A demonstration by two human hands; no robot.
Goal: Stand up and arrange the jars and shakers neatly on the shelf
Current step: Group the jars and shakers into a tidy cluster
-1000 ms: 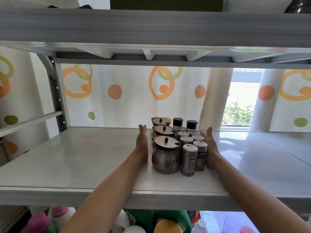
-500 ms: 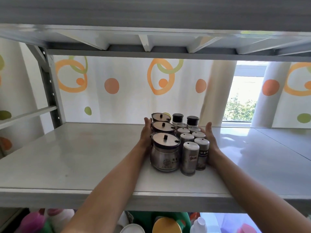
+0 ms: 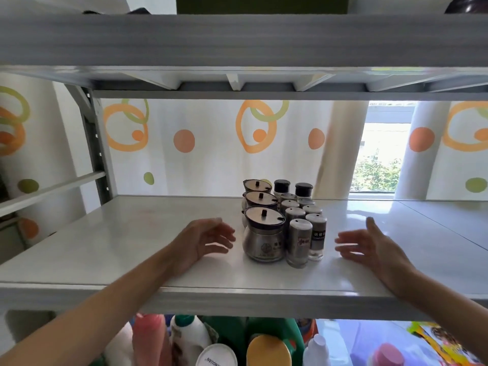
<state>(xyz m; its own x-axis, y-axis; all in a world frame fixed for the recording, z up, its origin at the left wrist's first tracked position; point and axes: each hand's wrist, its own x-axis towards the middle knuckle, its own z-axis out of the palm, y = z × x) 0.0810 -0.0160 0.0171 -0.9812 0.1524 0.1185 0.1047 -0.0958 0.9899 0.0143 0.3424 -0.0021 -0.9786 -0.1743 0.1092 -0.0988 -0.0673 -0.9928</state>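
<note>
Both hands are drawn back from the cluster since the earlier frame, where the palms were pressed against its flanks. Left hand (image 3: 204, 240) is held open, fingers spread, just beside the front jar (image 3: 263, 235) but apart from it; right hand (image 3: 369, 244) is likewise open and empty, near the front shakers (image 3: 306, 240) with a clear gap. Nothing is gripped. On the shelf (image 3: 132, 241), three lidded jars are seen upright in a column at the left of the group, with two columns of shakers packed close beside them on the right, the rearmost pair black-capped. No item is seen lying down. Arrangement is judged essentially complete; at most a final check of alignment is left. Bottles (image 3: 184, 336) are noted on the level below, untouched.
</note>
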